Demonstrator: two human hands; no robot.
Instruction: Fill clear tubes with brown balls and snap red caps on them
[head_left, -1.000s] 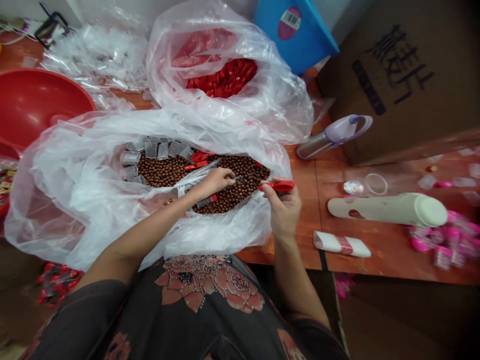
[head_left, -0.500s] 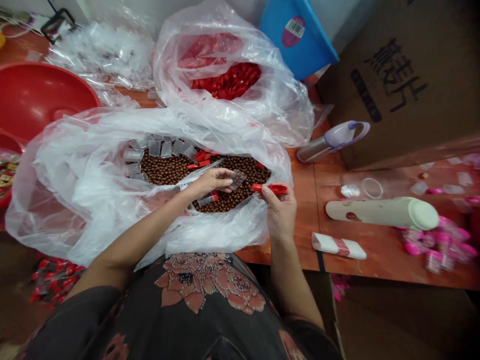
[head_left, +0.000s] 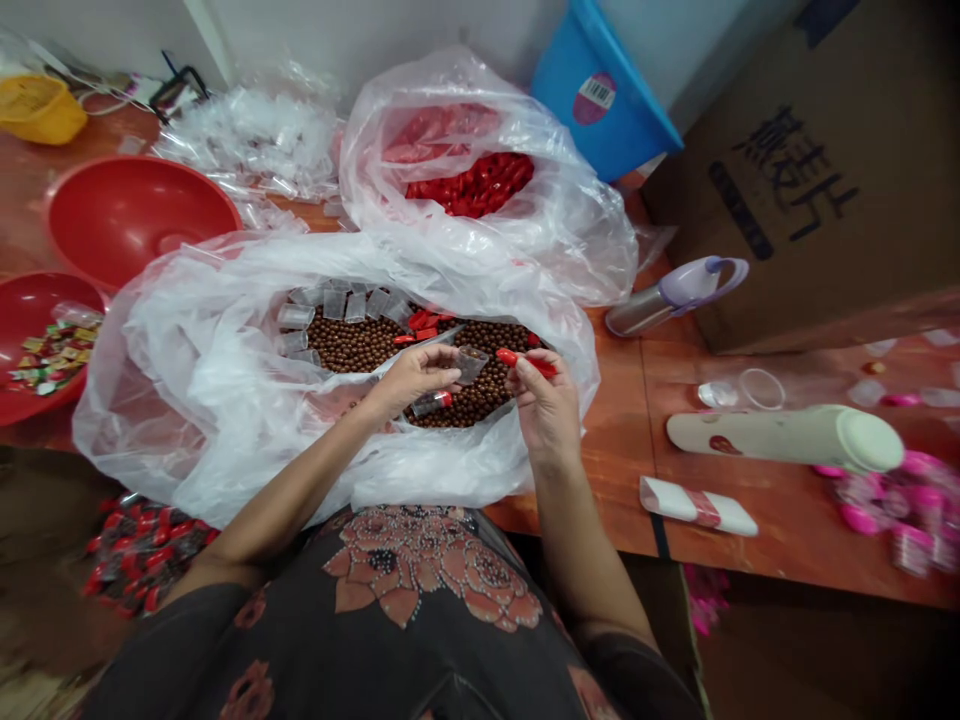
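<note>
Red plastic piece [head_left: 525, 363], pinched in right hand [head_left: 547, 408], points left at left hand's [head_left: 414, 380] clear cup [head_left: 471, 365].

The head-worn camera looks forward and down from above the person's dark floral top [head_left: 427, 590], close over the left hand [head_left: 411, 380] and right hand [head_left: 547, 405], a wide clear plastic bag [head_left: 225, 400], and the reddish-brown wooden desk [head_left: 720, 530].

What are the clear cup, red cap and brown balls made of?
The clear cup looks like thin rigid plastic: glossy, see-through. The red cap looks like moulded plastic, shiny. The brown balls have a smooth sheen, maybe coated candy; hard to tell.
</note>
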